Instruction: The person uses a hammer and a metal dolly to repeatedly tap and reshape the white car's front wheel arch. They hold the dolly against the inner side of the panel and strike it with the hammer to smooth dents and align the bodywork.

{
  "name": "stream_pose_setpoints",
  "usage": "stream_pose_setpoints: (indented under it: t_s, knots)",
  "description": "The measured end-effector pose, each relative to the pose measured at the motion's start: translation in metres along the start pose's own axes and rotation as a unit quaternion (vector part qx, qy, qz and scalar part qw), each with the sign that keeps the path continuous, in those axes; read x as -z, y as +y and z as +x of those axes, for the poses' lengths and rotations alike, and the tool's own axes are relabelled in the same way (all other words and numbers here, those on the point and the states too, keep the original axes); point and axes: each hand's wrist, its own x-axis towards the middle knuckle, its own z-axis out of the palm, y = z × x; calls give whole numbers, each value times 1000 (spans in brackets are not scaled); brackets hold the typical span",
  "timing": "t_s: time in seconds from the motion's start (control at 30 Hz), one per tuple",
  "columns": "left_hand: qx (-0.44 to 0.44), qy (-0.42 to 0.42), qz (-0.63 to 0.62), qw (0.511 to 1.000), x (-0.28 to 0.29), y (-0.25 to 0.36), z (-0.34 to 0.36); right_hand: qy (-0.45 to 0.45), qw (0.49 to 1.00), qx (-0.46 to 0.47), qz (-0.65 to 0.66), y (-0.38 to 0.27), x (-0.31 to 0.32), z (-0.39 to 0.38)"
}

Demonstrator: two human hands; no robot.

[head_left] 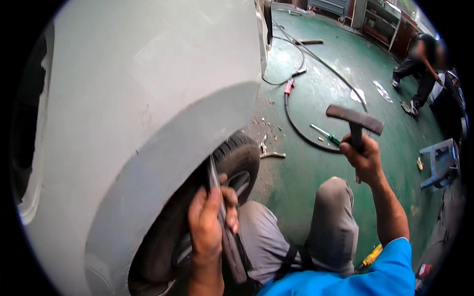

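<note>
My left hand (210, 217) is closed around a long dark metal bar (230, 249). The bar's upper end reaches the edge of the wheel arch, beside the tire (242, 155); whether it touches the metal I cannot tell. In my right hand (364, 155) is a hammer (354, 118), raised over the floor to the right of my knees, its head uppermost. The pale grey car body panel (123, 98) fills the left side, with a darker grey band (148, 163) curving along the arch. Part of the wheel is hidden behind my left hand and the bar.
On the green floor (316, 93) lie a dark cable with a red-handled torch (289, 87), a green-handled screwdriver (326, 134), locking pliers (270, 154) and scattered debris. A blue plastic stool (439, 163) stands at right. Another person (419, 74) bends at the far right. A yellow-handled tool (373, 255) lies beside me.
</note>
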Motion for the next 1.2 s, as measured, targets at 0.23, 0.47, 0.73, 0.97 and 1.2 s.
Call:
stream_pose_setpoints:
  t_s: [0.23,0.47,0.73,0.97,1.2]
  knots:
    - [36,-83,-96,991,10,0,3,-20,1000,-22,-4,-32,-3,-35]
    - [74,-123,-47,989,20,9,5,-74,997,34,-13,-39,-35,-46]
    - [-34,-2,-107,994,2,12,-8,-109,992,59,9,-40,-43,-51]
    - [-38,-21,17,999,-5,8,-11,-99,993,25,51,-38,-30,-60]
    - [23,-7,4,1000,1,22,-13,-106,990,28,90,-40,-30,-61]
